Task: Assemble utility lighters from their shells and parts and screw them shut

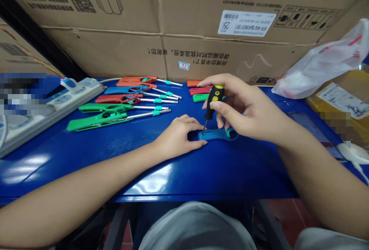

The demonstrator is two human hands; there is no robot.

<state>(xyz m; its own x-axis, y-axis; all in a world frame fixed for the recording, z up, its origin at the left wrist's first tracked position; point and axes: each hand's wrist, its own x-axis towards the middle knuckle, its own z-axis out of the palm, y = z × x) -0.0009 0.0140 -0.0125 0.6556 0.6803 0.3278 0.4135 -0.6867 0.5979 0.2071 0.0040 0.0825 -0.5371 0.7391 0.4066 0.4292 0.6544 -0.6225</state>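
Note:
My right hand (pixel 240 106) grips a small black and yellow screwdriver (pixel 215 102) and holds it nearly upright. Its tip meets the left end of a blue lighter handle (pixel 215 134) lying on the blue table. My left hand (pixel 180 136) pinches that same end of the blue handle between thumb and fingers. Part of the handle is hidden behind my right hand. Left of it lie several long-nosed lighters with metal tubes, among them a green lighter (pixel 98 120), a red lighter (pixel 117 99) and an orange lighter (pixel 138 81).
Behind my right hand lie orange, red and green handles (pixel 200 97), partly covered. A white power strip (pixel 62 98) runs along the left. A large cardboard box (pixel 115 50) closes off the back. At right are a plastic bag (pixel 323 65), a taped parcel (pixel 346 96) and a phone (pixel 315 133).

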